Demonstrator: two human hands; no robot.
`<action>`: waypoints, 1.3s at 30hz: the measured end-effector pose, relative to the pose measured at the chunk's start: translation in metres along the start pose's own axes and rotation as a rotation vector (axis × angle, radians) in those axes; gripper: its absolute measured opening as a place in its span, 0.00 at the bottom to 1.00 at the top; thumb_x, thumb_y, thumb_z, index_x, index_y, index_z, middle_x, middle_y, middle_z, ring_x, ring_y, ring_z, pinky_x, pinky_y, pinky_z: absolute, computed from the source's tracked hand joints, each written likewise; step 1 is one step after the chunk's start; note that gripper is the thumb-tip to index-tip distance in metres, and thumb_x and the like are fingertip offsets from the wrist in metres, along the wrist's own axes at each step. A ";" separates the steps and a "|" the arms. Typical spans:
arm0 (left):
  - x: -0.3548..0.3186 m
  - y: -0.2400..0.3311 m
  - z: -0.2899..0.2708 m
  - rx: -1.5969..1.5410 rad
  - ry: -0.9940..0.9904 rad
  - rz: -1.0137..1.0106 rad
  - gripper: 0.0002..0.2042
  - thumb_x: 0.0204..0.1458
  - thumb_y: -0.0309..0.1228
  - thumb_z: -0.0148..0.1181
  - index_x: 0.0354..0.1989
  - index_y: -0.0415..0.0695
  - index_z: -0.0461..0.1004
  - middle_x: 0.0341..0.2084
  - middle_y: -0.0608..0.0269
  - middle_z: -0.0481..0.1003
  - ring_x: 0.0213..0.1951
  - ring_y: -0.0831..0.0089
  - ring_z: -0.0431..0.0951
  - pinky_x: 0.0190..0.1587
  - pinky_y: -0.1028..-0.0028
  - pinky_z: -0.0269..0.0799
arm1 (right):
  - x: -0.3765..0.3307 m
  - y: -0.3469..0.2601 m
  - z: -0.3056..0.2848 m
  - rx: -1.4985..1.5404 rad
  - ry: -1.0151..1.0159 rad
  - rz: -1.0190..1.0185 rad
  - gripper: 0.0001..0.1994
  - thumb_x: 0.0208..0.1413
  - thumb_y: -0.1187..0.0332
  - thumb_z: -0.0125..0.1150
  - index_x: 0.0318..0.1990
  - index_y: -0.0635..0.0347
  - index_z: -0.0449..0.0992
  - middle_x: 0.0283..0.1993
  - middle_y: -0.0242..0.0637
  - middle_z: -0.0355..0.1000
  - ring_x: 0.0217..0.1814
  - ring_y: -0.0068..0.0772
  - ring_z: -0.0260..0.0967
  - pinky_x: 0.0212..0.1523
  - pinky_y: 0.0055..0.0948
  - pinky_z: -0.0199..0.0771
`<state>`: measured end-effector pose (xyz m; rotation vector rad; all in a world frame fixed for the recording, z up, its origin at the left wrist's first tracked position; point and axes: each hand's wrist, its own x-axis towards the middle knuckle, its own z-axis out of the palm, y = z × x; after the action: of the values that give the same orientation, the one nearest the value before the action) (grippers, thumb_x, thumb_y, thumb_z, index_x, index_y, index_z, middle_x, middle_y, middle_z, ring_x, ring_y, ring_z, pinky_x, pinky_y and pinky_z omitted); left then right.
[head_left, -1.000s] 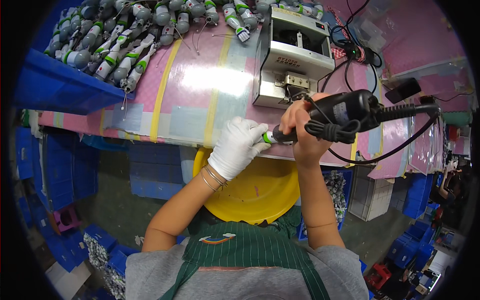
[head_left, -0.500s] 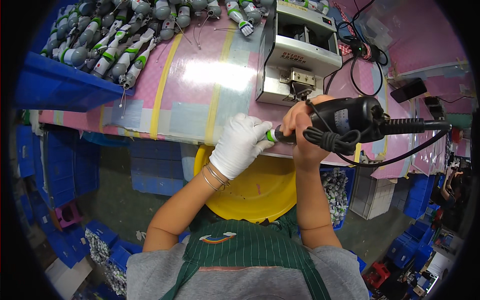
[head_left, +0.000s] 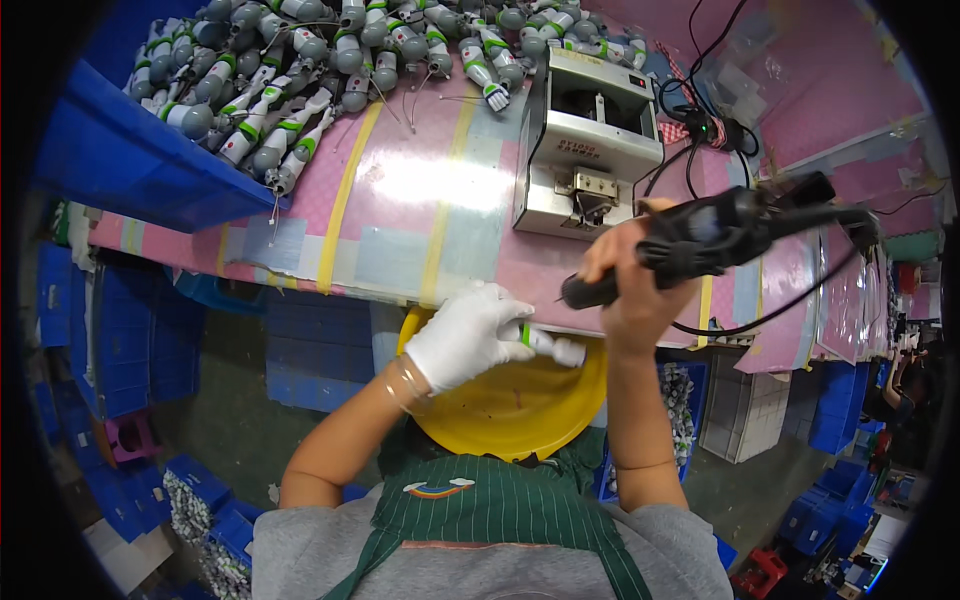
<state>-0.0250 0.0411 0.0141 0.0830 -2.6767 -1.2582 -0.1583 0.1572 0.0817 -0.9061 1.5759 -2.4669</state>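
White fabric covers the left hand (head_left: pixel 475 335), its fingers pinching 1 smooth white-and-green toy arm (head_left: pixel 545 344), blurred, over the round yellow basin (head_left: pixel 510 415). Bare, the right hand (head_left: pixel 642 285) wraps its fingers around a rounded, corded black power tool (head_left: pixel 695 238), apart from the toy arm.

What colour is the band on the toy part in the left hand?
The toy part's band is green, seen in the head view.
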 end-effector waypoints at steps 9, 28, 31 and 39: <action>0.197 -0.124 -0.106 0.868 0.575 0.210 0.10 0.45 0.26 0.58 0.36 0.48 0.78 0.37 0.58 0.76 0.42 0.58 0.76 0.44 0.62 0.73 | 0.078 -0.012 0.009 -0.056 0.051 -0.211 0.11 0.58 0.79 0.55 0.46 0.70 0.65 0.21 0.36 0.63 0.19 0.28 0.64 0.23 0.31 0.71; 0.057 -0.041 -0.085 0.337 -0.328 0.397 0.11 0.46 0.32 0.63 0.40 0.49 0.81 0.24 0.57 0.76 0.30 0.58 0.78 0.38 0.62 0.73 | 0.063 -0.003 0.003 0.010 0.087 -0.048 0.07 0.58 0.78 0.55 0.43 0.68 0.68 0.20 0.36 0.65 0.16 0.27 0.64 0.20 0.29 0.70; 0.066 -0.051 -0.084 0.374 0.062 0.262 0.11 0.48 0.37 0.66 0.35 0.44 0.80 0.25 0.56 0.76 0.31 0.58 0.77 0.34 0.64 0.72 | 0.055 -0.004 0.000 0.008 0.088 -0.033 0.08 0.59 0.77 0.56 0.44 0.69 0.68 0.21 0.36 0.65 0.17 0.26 0.64 0.21 0.29 0.70; 0.025 -0.025 -0.060 0.051 -0.140 0.116 0.18 0.41 0.35 0.71 0.41 0.45 0.75 0.30 0.56 0.73 0.38 0.55 0.75 0.40 0.62 0.72 | 0.038 -0.010 -0.009 0.071 0.047 0.011 0.10 0.61 0.75 0.54 0.47 0.69 0.66 0.24 0.36 0.64 0.19 0.27 0.64 0.22 0.30 0.71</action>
<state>-0.0393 -0.0231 0.0360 -0.1569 -2.7861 -1.2022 -0.1913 0.1552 0.1043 -0.8332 1.4925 -2.5359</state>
